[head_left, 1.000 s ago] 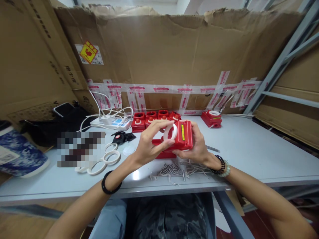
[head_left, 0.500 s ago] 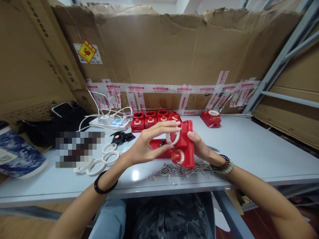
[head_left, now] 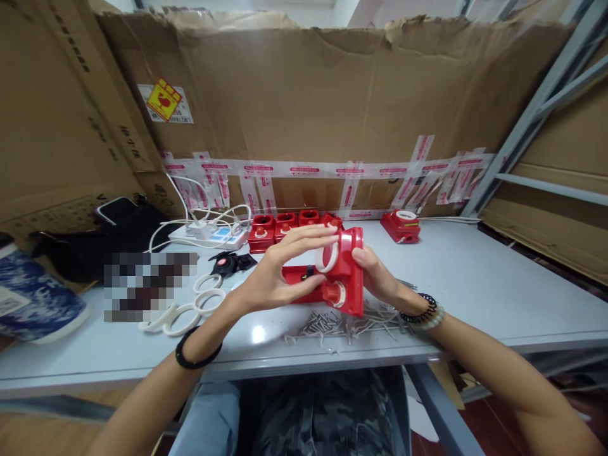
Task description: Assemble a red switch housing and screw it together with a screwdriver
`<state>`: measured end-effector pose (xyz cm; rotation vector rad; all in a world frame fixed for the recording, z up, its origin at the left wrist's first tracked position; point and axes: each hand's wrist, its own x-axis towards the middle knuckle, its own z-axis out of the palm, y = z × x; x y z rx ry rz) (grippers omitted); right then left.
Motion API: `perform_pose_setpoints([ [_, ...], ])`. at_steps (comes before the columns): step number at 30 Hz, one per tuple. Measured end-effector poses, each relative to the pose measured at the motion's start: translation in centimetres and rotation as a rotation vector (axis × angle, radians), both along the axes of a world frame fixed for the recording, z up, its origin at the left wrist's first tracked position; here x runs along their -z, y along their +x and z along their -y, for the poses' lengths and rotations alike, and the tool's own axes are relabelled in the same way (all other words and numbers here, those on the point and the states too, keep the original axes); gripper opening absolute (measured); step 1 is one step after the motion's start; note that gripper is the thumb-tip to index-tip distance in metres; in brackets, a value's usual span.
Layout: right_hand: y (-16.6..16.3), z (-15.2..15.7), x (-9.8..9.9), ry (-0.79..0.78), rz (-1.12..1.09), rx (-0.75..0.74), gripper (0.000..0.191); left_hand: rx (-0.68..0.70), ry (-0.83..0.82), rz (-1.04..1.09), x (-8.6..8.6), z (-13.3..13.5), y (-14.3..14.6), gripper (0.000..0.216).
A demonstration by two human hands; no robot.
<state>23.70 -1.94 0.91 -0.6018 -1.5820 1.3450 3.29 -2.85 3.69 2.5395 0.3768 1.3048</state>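
Both hands hold a red plastic cover [head_left: 349, 272] upright above the table, its face with a red button and white ring turned toward me. My right hand [head_left: 375, 275] grips its right edge from behind. My left hand [head_left: 280, 272] pinches a white ring [head_left: 329, 258] against the cover's upper face, fingers stretched over the top. Just behind the cover a red base part [head_left: 300, 284] lies on the table. A pile of small metal screws [head_left: 332, 323] is spread below my hands.
A row of red boxes [head_left: 285, 227] stands at the back, another red box [head_left: 401, 226] to the right. White rings [head_left: 190, 310], a black part [head_left: 230, 261], a power strip [head_left: 209, 234] with cables and a black bag [head_left: 95, 244] lie left. Cardboard walls surround the table [head_left: 475, 285].
The red cover has been turned so that its button face points toward me instead of its yellow-labelled side, and it has dropped slightly. The left fingers have stretched over its top with the white ring.
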Motion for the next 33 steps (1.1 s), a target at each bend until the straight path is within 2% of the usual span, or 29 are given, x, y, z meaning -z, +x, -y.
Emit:
perform_pose_setpoints([
  [2,-0.06,-0.06,0.03,0.054,0.002,0.002,0.045,-0.055,-0.017,0.034,0.12,-0.02,0.09,0.06],
  [5,-0.09,-0.21,0.19,0.086,0.017,0.001,0.04,-0.144,-0.03,0.052,0.2,0.03,0.15,0.047],
  [7,-0.05,-0.33,0.27,0.057,0.02,0.016,0.042,-0.092,-0.023,-0.011,0.14,0.11,0.09,0.042],
  [10,-0.01,-0.39,0.17,0.039,0.008,0.051,0.048,-0.003,-0.049,-0.057,0.12,0.2,0.11,0.052],
  [12,-0.02,-0.38,0.05,0.06,-0.004,0.068,0.049,-0.059,-0.089,0.0,0.24,0.17,0.22,0.055],
  [15,0.01,-0.52,0.09,0.07,-0.005,0.08,0.048,-0.16,-0.116,0.055,0.47,-0.03,0.23,0.045],
  [17,0.08,-0.7,0.25,0.056,0.005,0.076,0.048,-0.113,-0.106,0.03,0.54,-0.2,0.07,0.042],
  [19,0.12,-0.8,0.34,0.039,0.011,0.062,0.048,-0.022,-0.097,0.003,0.56,-0.34,-0.11,0.045],
  [21,0.08,-0.71,0.24,0.051,0.008,0.046,0.048,0.012,-0.106,0.013,0.58,-0.41,-0.14,0.05],
  [23,-0.03,-0.48,-0.01,0.106,0.006,0.044,0.045,-0.027,-0.147,0.055,0.59,-0.4,0.0,0.052],
  [25,-0.13,-0.3,-0.23,0.164,0.016,0.044,0.04,-0.101,-0.181,0.103,0.54,-0.33,0.15,0.046],
  [28,-0.1,-0.4,-0.17,0.184,0.054,0.058,0.039,-0.132,-0.112,0.07,0.28,-0.19,0.12,0.037],
  [31,0.05,-0.76,0.18,0.118,0.051,0.064,0.045,-0.051,0.035,-0.015,0.06,-0.12,-0.1,0.041],
  [33,0.07,-0.85,0.28,0.068,0.027,0.051,0.047,-0.029,0.063,-0.023,0.11,-0.18,-0.12,0.046],
])
